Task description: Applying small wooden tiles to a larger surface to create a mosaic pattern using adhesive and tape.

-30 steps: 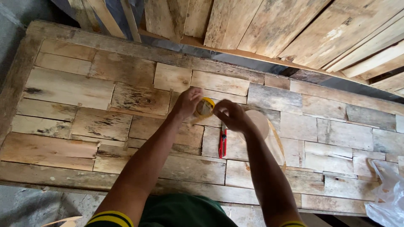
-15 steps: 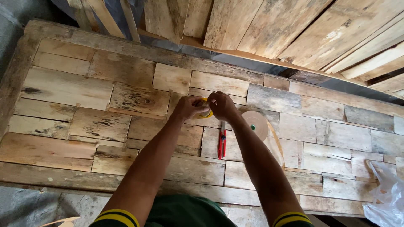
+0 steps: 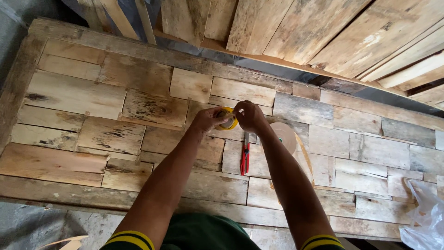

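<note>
Gripping a small yellow tape roll between left hand and right hand, both closed on it, above a red utility knife.

one head view looks steeply down, near, onto a patchwork wooden panel
</note>
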